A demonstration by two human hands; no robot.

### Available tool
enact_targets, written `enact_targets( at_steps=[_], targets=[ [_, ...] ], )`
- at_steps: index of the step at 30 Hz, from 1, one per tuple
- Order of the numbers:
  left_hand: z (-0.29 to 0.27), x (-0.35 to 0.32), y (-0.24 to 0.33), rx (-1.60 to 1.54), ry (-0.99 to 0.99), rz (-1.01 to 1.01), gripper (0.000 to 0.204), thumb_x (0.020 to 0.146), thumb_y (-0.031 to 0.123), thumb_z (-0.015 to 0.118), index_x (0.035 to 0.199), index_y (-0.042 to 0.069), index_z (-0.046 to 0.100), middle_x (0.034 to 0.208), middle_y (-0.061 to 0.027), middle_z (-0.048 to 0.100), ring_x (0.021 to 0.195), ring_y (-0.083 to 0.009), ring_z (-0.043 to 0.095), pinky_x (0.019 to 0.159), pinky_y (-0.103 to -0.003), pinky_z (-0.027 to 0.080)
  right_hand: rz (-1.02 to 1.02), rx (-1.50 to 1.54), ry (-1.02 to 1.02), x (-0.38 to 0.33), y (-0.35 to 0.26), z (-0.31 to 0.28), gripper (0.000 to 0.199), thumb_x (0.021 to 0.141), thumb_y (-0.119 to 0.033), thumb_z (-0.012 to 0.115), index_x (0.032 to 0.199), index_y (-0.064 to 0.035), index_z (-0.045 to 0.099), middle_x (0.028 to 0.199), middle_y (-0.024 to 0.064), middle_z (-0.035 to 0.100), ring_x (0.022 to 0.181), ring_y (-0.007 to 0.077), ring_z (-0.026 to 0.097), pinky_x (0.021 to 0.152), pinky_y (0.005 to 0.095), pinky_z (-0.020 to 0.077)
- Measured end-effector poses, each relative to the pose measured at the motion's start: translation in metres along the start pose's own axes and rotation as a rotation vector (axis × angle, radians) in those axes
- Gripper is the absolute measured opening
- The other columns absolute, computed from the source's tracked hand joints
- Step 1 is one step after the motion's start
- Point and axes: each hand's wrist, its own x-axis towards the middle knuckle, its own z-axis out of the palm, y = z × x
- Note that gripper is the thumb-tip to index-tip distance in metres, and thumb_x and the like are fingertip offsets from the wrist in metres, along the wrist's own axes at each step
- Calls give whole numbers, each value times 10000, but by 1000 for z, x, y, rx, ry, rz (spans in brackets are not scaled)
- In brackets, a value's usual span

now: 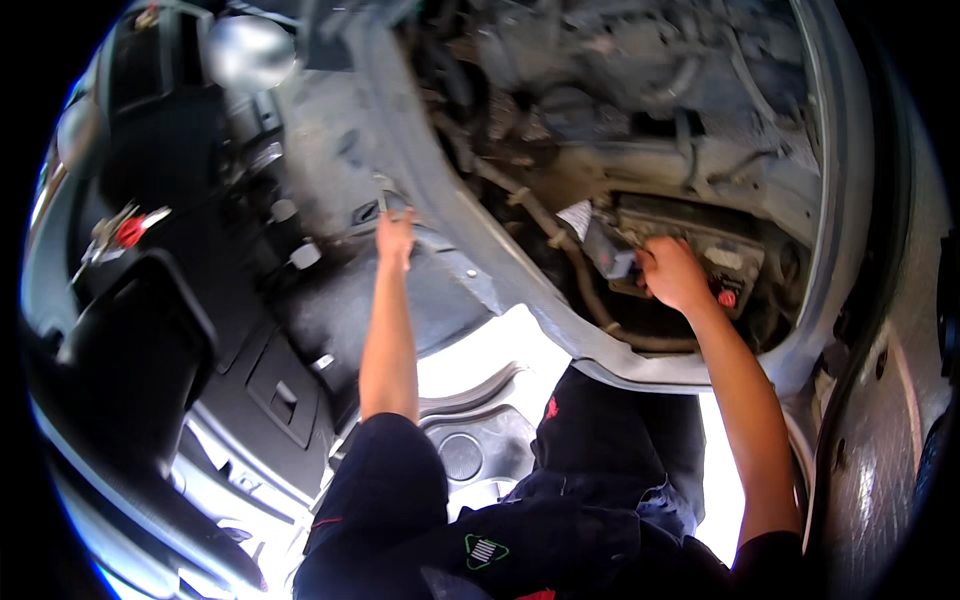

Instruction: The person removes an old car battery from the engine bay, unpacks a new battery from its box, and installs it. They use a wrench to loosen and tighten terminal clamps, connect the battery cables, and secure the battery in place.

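Observation:
My left hand (396,238) reaches over the grey metal floor panel beside the opening. Its fingers are closed on a slim metal tool (383,192), whose exact kind is too blurred to make out. Inside the opening, my right hand (674,272) is curled at the near edge of a dusty dark car battery (735,255). Between its fingers is the end of a grey, flat-sided piece (610,250). A silvery-white patch (576,216) shows at that piece's far end. The curled fingers partly hide their grip.
A pale metal rim (450,190) surrounds the engine bay, with hoses and a pipe (580,280) inside. At left are the dark dashboard, a steering wheel (200,300) and keys with a red tag (130,232). A scratched panel (880,400) stands at right.

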Motion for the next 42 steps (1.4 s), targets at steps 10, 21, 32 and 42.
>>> enact_targets(
  at_steps=[10, 21, 32, 42],
  targets=[
    [52, 42, -16, -905, -170, -207, 268, 956, 231, 484, 1131, 50, 575, 972, -70, 648, 824, -237, 613, 716, -442, 490, 30, -1, -65, -2, 1, -15, 319, 922, -211, 634, 742, 52, 650, 619, 133, 660, 506, 214, 650, 532, 352, 513],
    [38, 13, -33, -916, -147, -222, 233, 953, 219, 512, 1073, 33, 584, 935, -73, 640, 806, -227, 593, 707, -425, 479, 50, 242, -138, -31, -45, 36, 557, 1000, -485, 480, 805, -1, 674, 684, 112, 696, 623, 220, 695, 640, 364, 553],
    [33, 4, -44, -922, -122, -233, 209, 951, 207, 541, 1016, 15, 593, 897, -75, 632, 788, -216, 572, 699, -407, 469, -61, 130, -93, -30, -51, 50, 592, 1036, -437, 379, 683, -12, 590, 663, 222, 609, 701, 448, 611, 660, 541, 476],
    [35, 7, -39, -913, -125, -210, 200, 949, 195, 567, 963, -1, 601, 863, -77, 625, 772, -207, 553, 691, -391, 459, -87, 161, -91, -29, -45, 46, 516, 1029, -430, 407, 774, -19, 588, 671, 227, 606, 699, 443, 613, 631, 533, 467]
  ],
)
